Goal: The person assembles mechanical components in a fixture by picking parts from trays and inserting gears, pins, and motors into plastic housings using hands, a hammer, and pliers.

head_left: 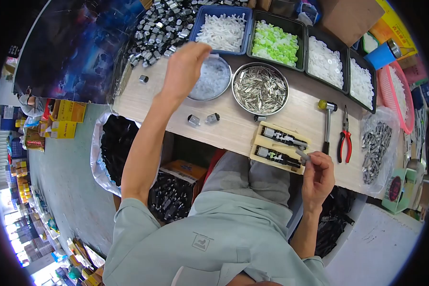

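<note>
My left hand (183, 69) is over the left edge of a round metal bowl of translucent pieces (209, 80), its fingers pinched together near the blue tray; what they hold, if anything, is too small to name. At the table's front edge, my right hand (319, 178) pinches a small grey part (302, 155) beside the right end of a cream-coloured fixture (259, 139). Two black mechanisms, an upper one (284, 137) and a lower one (277, 156), lie in that fixture. Right of the bowl of clear pieces stands a metal bowl of silvery pins (260, 89).
Trays of white sticks (222, 31), green pieces (275, 44) and white discs (325, 62) line the back. A hammer (328, 125), red-handled pliers (345, 138) and a bag of metal parts (377, 148) lie right. Loose parts (194, 120) lie left; a bin (96, 155) stands below.
</note>
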